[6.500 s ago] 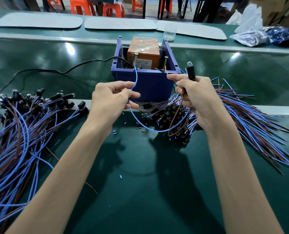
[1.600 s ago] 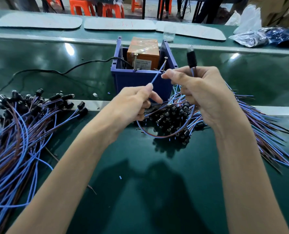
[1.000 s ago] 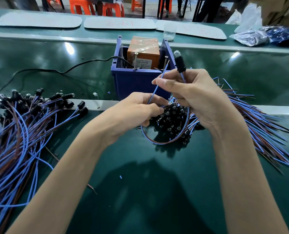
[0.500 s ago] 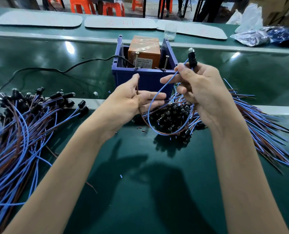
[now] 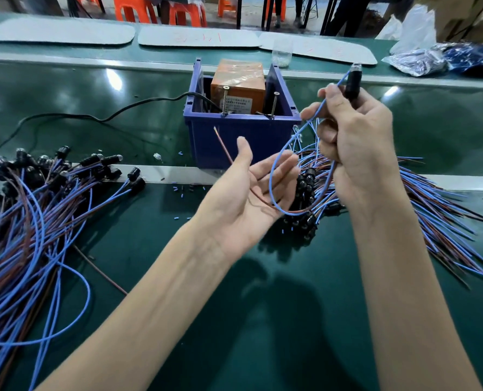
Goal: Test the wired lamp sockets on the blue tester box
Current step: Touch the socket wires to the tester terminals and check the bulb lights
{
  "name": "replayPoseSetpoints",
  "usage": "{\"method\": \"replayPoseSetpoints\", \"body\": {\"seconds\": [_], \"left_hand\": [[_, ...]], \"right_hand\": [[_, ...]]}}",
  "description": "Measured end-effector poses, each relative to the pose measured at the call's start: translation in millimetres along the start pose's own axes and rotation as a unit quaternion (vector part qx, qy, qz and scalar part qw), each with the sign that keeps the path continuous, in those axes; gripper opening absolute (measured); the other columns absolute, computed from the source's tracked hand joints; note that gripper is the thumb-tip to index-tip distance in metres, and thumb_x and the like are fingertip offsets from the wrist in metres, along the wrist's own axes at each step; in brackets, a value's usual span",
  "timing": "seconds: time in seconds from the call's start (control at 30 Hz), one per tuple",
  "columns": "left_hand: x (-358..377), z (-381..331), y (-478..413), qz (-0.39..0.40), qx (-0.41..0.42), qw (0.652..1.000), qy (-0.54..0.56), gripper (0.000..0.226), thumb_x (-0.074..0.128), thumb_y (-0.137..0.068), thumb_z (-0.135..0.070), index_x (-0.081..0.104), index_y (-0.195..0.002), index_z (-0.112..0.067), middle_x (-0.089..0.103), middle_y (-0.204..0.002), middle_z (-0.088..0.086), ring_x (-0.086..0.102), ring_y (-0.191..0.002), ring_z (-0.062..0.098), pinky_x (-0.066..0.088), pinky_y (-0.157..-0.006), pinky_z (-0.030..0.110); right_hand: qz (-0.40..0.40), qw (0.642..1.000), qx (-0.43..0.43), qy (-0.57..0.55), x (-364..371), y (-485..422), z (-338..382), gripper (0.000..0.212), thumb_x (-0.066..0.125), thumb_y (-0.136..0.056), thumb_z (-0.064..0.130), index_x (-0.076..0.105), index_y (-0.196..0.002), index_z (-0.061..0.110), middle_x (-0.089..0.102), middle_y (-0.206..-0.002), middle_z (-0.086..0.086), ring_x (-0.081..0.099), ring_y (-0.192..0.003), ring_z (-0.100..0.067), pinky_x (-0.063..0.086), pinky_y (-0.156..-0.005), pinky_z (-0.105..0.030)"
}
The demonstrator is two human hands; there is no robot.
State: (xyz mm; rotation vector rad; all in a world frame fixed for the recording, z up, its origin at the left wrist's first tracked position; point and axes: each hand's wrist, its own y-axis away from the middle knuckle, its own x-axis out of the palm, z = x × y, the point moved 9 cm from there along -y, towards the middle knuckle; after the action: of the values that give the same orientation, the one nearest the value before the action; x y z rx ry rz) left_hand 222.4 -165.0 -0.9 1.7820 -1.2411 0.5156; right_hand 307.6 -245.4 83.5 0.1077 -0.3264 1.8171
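A: Grip of the right hand (image 5: 356, 142)?
B: Curled tight round a socket (image 5: 352, 84) — a matte black cylinder, upright, with a clear glassy bulb on top. Raised to the right of the box (image 5: 240, 139), above its rim.
A: And the leads?
B: Thin, round, plastic-coated. A blue wire (image 5: 272, 176) passing between thumb and forefinger, dropping in a smooth loop and climbing back into the fist. A brown wire (image 5: 224, 149) running across the palm of the left hand (image 5: 243, 198), free end pointing up in front of the box wall.
A: Left hand closed on it?
B: No — palm up, fingers straight, thumb raised, gripping nothing.
A: Look of the box?
B: Blue moulded plastic, square, open-topped, standing on the bench (image 5: 263, 320) just beyond both hands. Inside, an orange block (image 5: 237, 80) in glossy film, with a white label whose print is too small to read. Two steel screws (image 5: 225, 98) upright at the near rim. A black cord (image 5: 93, 117) trailing out leftward.
A: Farther out?
B: More sockets on blue and brown leads: a left heap (image 5: 37, 207) with black ends toward the box, a right heap (image 5: 432, 198) under and beyond the right hand. Smooth, shiny dark-green bench top. At the back, grey rounded mats (image 5: 198, 38) with faint red marks, unreadable, then a clear cup (image 5: 282, 53) and crinkled bags (image 5: 420, 62).
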Motion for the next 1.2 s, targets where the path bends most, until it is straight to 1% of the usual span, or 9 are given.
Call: {"method": "replayPoseSetpoints", "body": {"seconds": [0.07,0.13,0.27,0.4,0.5,0.77,0.97,1.1,1.2], "left_hand": [[-13.9,3.4,-1.1,-0.068,0.009,0.997,-0.020,0.055,0.039,-0.091,-0.062,0.058,-0.075,-0.013,0.063,-0.062,0.000,0.061,-0.061,0.013,0.052,-0.055,0.023],[-26.4,-0.7,0.9,-0.131,0.031,0.990,-0.033,0.052,0.041,-0.090,-0.065,0.045,-0.072,-0.017,0.042,-0.041,-0.007,0.044,-0.037,0.008,0.041,-0.042,0.017],[-32.5,-15.9,4.5,-0.156,0.063,0.986,-0.012,0.047,0.041,-0.092,-0.059,0.028,-0.071,-0.020,0.020,-0.044,-0.007,0.015,-0.032,0.007,0.014,-0.034,0.015],[-24.3,-37.5,8.9,-0.115,0.163,0.979,0.043,0.025,0.034,-0.098,-0.029,0.043,-0.082,-0.012,0.025,-0.060,-0.002,0.019,-0.045,0.008,0.019,-0.037,0.017],[-21.4,-48.6,9.5,-0.100,0.219,0.971,0.000,0.030,0.028,-0.101,-0.012,0.057,-0.096,-0.006,0.032,-0.065,-0.003,0.026,-0.048,0.005,0.023,-0.041,0.013],[-15.6,-70.5,21.1,-0.106,0.318,0.915,-0.226,0.036,0.042,-0.101,-0.007,0.050,-0.134,-0.022,0.072,-0.069,-0.012,0.065,-0.052,0.006,0.050,-0.053,0.016],[-27.3,-84.5,21.7,-0.140,0.335,0.894,-0.264,0.030,0.047,-0.099,-0.005,0.063,-0.122,-0.016,0.074,-0.089,-0.006,0.067,-0.055,0.008,0.053,-0.057,0.018],[-34.6,-91.9,15.8,-0.161,0.334,0.886,-0.278,0.034,0.044,-0.096,0.003,0.063,-0.121,-0.009,0.072,-0.086,-0.007,0.063,-0.057,0.001,0.056,-0.078,0.023],[-31.5,-93.1,12.9,-0.143,0.340,0.883,-0.291,0.042,0.040,-0.093,0.010,0.058,-0.127,-0.005,0.069,-0.091,-0.005,0.066,-0.063,-0.001,0.053,-0.073,0.016]], "right_hand": [[0.000,1.000,-0.005,0.009,0.0,0.7,-0.1,0.018,0.047,-0.100,0.012,0.054,-0.084,0.012,0.064,-0.054,0.004,0.027,-0.039,-0.003,0.021,-0.037,-0.013],[0.007,1.000,-0.005,0.017,1.4,0.9,-1.7,0.019,0.048,-0.100,0.012,0.058,-0.084,0.012,0.059,-0.051,0.007,0.026,-0.040,-0.003,0.020,-0.037,-0.013],[0.018,0.999,0.007,0.048,6.3,2.0,-6.3,0.024,0.050,-0.100,0.012,0.064,-0.080,0.012,0.047,-0.048,0.008,0.026,-0.037,-0.001,0.020,-0.037,-0.011],[0.003,0.996,0.010,0.092,4.9,1.3,-7.0,0.023,0.050,-0.099,0.012,0.063,-0.081,0.012,0.044,-0.046,0.008,0.031,-0.039,-0.003,0.028,-0.039,-0.013],[-0.014,0.995,0.023,0.096,0.8,0.6,-10.3,0.013,0.052,-0.097,0.011,0.055,-0.084,0.013,0.043,-0.050,0.006,0.033,-0.043,-0.003,0.030,-0.043,-0.016],[-0.018,0.993,0.063,0.098,-2.1,-4.0,-20.5,0.028,0.039,-0.090,-0.004,0.060,-0.084,0.014,0.049,-0.060,0.002,0.041,-0.050,-0.006,0.028,-0.038,-0.012],[-0.022,0.994,0.057,0.094,-4.9,-4.0,-20.1,0.021,0.045,-0.093,-0.001,0.061,-0.093,0.013,0.060,-0.070,0.003,0.045,-0.046,-0.003,0.028,-0.039,-0.014],[-0.029,0.994,0.053,0.093,-7.0,-3.3,-19.4,0.017,0.052,-0.091,0.001,0.063,-0.088,0.013,0.059,-0.072,-0.003,0.040,-0.050,-0.007,0.027,-0.039,-0.015],[-0.035,0.993,0.053,0.096,-10.2,-5.0,-19.5,0.017,0.055,-0.090,0.002,0.064,-0.083,0.015,0.058,-0.078,-0.010,0.037,-0.052,-0.009,0.025,-0.038,-0.015]]}}
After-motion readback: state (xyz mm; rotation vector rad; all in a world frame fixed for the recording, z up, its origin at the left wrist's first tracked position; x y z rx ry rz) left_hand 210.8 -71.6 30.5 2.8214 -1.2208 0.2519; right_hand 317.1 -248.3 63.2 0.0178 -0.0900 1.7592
